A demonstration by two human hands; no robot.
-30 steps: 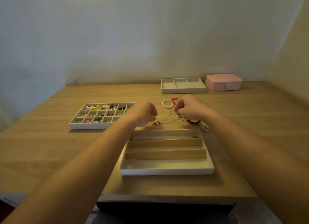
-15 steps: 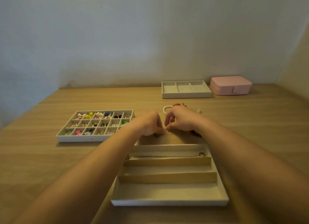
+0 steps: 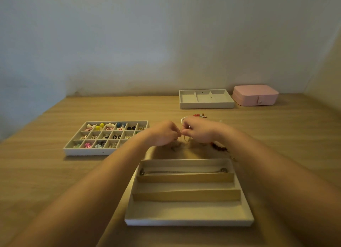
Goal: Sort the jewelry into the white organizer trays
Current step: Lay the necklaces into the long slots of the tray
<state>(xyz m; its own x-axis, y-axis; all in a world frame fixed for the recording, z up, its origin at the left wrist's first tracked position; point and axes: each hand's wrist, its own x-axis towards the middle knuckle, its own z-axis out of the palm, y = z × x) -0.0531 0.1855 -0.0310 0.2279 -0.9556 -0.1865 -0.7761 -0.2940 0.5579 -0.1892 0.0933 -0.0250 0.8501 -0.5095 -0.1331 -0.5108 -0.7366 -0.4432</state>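
Observation:
My left hand and my right hand meet fingertip to fingertip above the table, both pinching a thin chain necklace that dangles between them. Just in front of me stands a white tray with three long slots; a chain lies stretched in its far slot. Loose jewelry lies behind and beside my right hand: a pearl bracelet, a red piece and a dark red beaded bracelet.
A white grid tray holding several earrings and small colourful pieces sits at the left. A white three-compartment tray and a closed pink jewelry box stand at the back near the wall.
My hands have come close together on the chain and lifted slightly. The view has shifted, so the slotted tray now sits lower and nearer.

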